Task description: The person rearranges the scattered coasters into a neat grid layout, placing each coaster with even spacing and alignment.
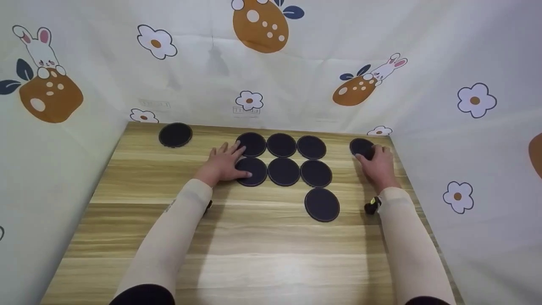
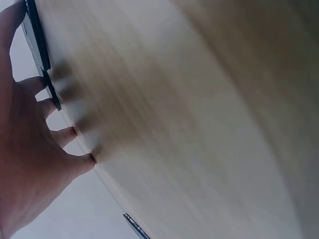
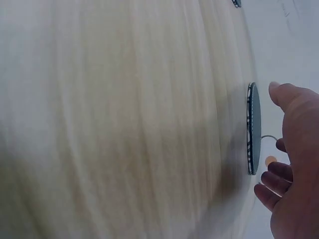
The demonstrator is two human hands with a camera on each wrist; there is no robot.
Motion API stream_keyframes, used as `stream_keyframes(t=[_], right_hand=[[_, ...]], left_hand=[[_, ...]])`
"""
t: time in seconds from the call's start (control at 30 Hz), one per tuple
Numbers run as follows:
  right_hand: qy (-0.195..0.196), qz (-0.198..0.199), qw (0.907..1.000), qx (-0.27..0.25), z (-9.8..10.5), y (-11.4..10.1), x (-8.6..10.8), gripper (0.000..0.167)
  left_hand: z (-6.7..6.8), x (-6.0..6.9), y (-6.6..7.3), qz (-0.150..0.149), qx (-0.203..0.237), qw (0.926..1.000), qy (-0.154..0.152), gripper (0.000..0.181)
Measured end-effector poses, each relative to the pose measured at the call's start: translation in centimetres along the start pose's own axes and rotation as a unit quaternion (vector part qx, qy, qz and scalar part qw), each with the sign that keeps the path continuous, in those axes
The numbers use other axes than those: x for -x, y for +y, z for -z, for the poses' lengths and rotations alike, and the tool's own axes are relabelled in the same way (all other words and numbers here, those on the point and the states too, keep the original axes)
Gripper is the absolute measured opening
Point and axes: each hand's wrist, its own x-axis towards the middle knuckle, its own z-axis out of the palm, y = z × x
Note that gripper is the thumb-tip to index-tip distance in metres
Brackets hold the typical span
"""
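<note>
Black round coasters with stitched rims lie flat on the wooden table. Two touching rows of three stand in the middle, among them an upper-left coaster (image 1: 253, 143) and a lower-left coaster (image 1: 256, 173). My left hand (image 1: 220, 163) rests at the left side of these rows, fingers spread. Its thumb lies on the lower-left coaster and a finger reaches the upper-left one. At the right, my right hand (image 1: 378, 165) is over a separate coaster (image 1: 360, 146), partly covering it. In the right wrist view the thumb and loosely bent fingers are apart from that coaster (image 3: 254, 129).
Another coaster (image 1: 322, 204) sits just below the right end of the rows. A lone coaster (image 1: 175, 134) lies at the back left. Patterned cloth (image 1: 199, 84) walls in the table (image 1: 262, 250) at the back and both sides.
</note>
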Motion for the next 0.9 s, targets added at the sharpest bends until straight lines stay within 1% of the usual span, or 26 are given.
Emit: stream_keyframes(t=[0.17, 0.43, 0.57, 0.8, 0.9], right_hand=[[-0.018, -0.013, 0.9997, 0.013, -0.1, -0.2, -0.4, 0.096], [-0.042, -0.038, 0.9982, 0.022, -0.3, -0.3, -1.0, 0.11], [-0.046, -0.045, 0.9977, 0.021, -0.4, -0.5, -1.3, 0.112], [-0.038, -0.034, 0.9983, 0.028, -0.7, -0.5, -1.9, 0.109], [-0.041, -0.033, 0.9981, 0.031, -0.9, -0.7, -1.9, 0.108]], left_hand=[[-0.1, -0.1, -0.2, -0.003, -0.003, 1.0, 0.004, 0.106], [0.0, -0.1, -0.1, -0.007, -0.004, 1.0, 0.002, 0.107], [-0.1, -0.1, -0.1, -0.006, -0.003, 1.0, 0.004, 0.106], [-0.2, -0.2, -0.3, -0.004, -0.002, 1.0, -0.003, 0.107], [-0.1, -0.1, -0.3, -0.003, -0.003, 1.0, -0.004, 0.107]])
